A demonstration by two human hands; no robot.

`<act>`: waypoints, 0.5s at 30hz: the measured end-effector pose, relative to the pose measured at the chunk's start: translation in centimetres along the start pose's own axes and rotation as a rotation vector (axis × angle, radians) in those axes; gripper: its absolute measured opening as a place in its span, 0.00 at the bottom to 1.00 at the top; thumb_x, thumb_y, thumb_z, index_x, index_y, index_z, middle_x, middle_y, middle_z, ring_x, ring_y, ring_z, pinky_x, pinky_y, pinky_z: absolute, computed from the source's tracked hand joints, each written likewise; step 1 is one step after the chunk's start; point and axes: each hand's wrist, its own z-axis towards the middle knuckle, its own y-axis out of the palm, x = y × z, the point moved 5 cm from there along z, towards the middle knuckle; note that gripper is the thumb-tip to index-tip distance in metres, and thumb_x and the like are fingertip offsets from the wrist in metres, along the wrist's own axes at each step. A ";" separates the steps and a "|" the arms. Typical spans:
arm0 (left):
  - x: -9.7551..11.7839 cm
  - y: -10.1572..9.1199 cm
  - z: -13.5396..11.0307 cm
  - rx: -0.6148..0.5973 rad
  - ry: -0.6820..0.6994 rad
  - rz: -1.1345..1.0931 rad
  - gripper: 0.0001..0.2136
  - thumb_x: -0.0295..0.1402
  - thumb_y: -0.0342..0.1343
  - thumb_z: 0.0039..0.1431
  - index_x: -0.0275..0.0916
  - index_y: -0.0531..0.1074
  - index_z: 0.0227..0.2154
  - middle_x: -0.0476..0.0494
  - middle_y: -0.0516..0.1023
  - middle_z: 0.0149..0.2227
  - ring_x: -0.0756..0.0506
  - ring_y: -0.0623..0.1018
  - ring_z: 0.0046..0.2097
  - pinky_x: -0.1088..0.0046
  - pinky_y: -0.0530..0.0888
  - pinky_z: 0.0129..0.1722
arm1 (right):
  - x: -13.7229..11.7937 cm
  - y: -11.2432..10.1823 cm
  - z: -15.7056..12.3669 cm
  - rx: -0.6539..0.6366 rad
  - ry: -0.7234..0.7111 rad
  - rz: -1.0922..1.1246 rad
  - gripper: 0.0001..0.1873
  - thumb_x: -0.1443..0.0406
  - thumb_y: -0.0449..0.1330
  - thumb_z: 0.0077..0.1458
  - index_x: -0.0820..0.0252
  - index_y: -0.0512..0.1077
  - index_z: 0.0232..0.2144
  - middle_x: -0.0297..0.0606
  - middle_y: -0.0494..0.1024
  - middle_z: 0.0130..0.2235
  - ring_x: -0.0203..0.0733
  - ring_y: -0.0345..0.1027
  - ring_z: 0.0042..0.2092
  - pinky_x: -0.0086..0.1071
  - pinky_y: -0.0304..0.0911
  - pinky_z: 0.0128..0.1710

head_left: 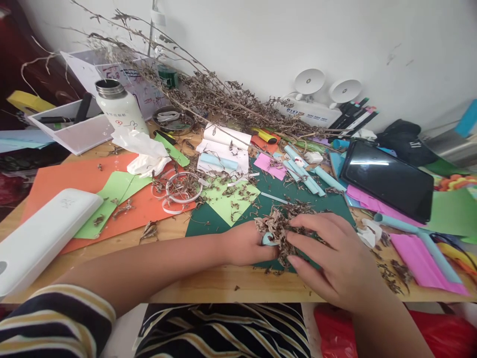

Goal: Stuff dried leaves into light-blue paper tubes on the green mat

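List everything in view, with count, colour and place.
dried leaves: many, brown, front centre, scattered
small piece: one, light blue, front centre
dried branches: several, brown, across back
bottle: one, white, back left
oblong device: one, white, front left
large sheet: one, orange, left
base sheet: one, dark green, centre
paper rolls: several, light blue, centre, right
loose papers: several, light green or pink, left to right
tissues: some, white, left, right
ring: one, white, left of centre
tablet: one, black, right
twin-disc device: one, white, back right
pens: several, mostly black, back right
left hand: one, bare, front centre
right hand: one, bare, front right
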 end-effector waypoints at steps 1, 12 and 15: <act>0.1 0.0 0.0 0.006 0.006 0.002 0.06 0.26 0.47 0.50 0.35 0.67 0.31 0.46 0.71 0.35 0.48 0.68 0.39 0.72 0.65 0.44 | -0.2 -0.1 0.1 -0.008 -0.018 -0.025 0.11 0.64 0.51 0.48 0.61 0.70 0.32 0.43 0.70 0.37 0.44 0.61 0.37 0.41 0.59 0.36; -0.5 0.4 -0.2 0.004 -0.049 0.136 0.03 0.27 0.48 0.48 0.35 0.66 0.27 0.48 0.69 0.28 0.49 0.68 0.33 0.72 0.66 0.39 | -0.1 0.4 0.6 0.032 -0.081 0.118 0.05 0.71 0.52 0.49 0.60 0.65 0.31 0.40 0.73 0.36 0.37 0.64 0.38 0.34 0.61 0.39; -0.7 0.3 -0.2 0.011 -0.064 0.115 0.03 0.28 0.49 0.49 0.35 0.66 0.27 0.48 0.69 0.27 0.49 0.68 0.32 0.73 0.66 0.38 | 0.4 0.5 0.8 0.038 -0.016 0.138 0.06 0.70 0.54 0.48 0.59 0.64 0.32 0.38 0.74 0.34 0.37 0.65 0.36 0.34 0.61 0.35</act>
